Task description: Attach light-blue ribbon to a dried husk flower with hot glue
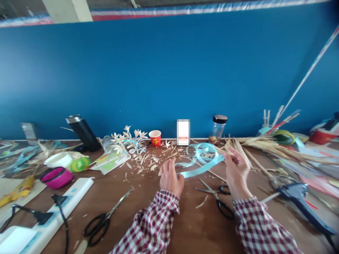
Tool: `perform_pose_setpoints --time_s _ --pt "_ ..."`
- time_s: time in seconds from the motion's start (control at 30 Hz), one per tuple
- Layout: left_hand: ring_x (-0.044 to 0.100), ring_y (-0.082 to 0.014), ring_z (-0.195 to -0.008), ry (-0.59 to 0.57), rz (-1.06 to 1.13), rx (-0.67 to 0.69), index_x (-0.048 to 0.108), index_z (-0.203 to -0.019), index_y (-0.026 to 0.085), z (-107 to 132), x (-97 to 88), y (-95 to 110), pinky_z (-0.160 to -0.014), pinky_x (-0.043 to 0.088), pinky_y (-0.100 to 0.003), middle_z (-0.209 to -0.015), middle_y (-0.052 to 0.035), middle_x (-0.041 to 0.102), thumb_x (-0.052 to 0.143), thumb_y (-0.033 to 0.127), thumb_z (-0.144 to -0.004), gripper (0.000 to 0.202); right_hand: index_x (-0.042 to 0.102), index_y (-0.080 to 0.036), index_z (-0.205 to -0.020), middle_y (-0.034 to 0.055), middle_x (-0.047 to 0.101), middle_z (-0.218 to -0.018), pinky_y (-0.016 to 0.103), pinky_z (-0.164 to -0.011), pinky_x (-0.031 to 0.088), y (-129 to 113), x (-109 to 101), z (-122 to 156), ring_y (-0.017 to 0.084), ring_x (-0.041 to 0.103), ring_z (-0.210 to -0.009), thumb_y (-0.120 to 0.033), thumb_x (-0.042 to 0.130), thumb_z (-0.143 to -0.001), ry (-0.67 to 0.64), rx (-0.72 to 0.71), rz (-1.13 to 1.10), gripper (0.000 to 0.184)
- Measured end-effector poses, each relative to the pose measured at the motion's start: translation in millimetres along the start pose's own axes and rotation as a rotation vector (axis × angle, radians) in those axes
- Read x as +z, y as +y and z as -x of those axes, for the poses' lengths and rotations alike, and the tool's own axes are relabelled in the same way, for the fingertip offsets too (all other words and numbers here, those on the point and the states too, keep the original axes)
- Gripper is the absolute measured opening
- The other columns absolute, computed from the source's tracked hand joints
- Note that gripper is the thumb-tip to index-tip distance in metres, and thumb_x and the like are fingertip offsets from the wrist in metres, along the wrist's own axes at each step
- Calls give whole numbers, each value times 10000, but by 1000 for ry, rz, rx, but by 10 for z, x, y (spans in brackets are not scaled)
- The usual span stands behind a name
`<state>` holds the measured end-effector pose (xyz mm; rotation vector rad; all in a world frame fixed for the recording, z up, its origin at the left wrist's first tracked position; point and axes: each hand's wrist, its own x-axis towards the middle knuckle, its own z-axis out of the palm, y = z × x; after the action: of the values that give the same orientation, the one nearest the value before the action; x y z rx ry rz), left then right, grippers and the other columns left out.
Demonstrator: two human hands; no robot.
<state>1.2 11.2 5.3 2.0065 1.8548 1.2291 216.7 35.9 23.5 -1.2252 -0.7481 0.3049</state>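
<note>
A light blue ribbon stretches between my two hands above the wooden table, its far end coiling in loops behind them. My left hand pinches the ribbon's near end, fingers closed. My right hand holds the ribbon further along, thumb and fingers pressed on it. Small black-handled scissors lie on the table between my wrists. Both forearms wear red-and-white checked sleeves.
Larger scissors lie front left beside a white power strip. A blue glue gun rests at right by dried husk strips. At the back stand a red cup, glass jar, black flask and straw flowers.
</note>
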Motion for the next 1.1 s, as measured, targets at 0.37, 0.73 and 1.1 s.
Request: perform_pose_setpoints --time_s 0.37,0.73,1.1 --pt "499 -232 -1179 -194 895 -29 531 -1212 195 60 5 160 -849 492 -308 -1270 -92 559 509 98 -768 456 637 -212 -1076 25 693 -810 275 -682 508 -257 201 748 154 625 -732 -226 603 -821 -550 -557 231 257" --pt "607 -206 -953 -306 1044 -123 592 -1093 175 43 -19 190 -823 495 -326 -1029 -76 665 569 134 -734 362 651 -232 -1052 38 671 -842 330 -752 504 -178 232 836 194 603 -844 -245 609 -816 -595 -415 215 239" --pt "522 -111 -627 -466 1188 -265 622 -1023 116 29 -19 206 -580 443 -228 -782 -57 644 670 382 -723 404 629 -224 -1108 49 675 -835 386 -812 500 -67 229 808 207 607 -869 -261 601 -820 -581 -362 186 292"
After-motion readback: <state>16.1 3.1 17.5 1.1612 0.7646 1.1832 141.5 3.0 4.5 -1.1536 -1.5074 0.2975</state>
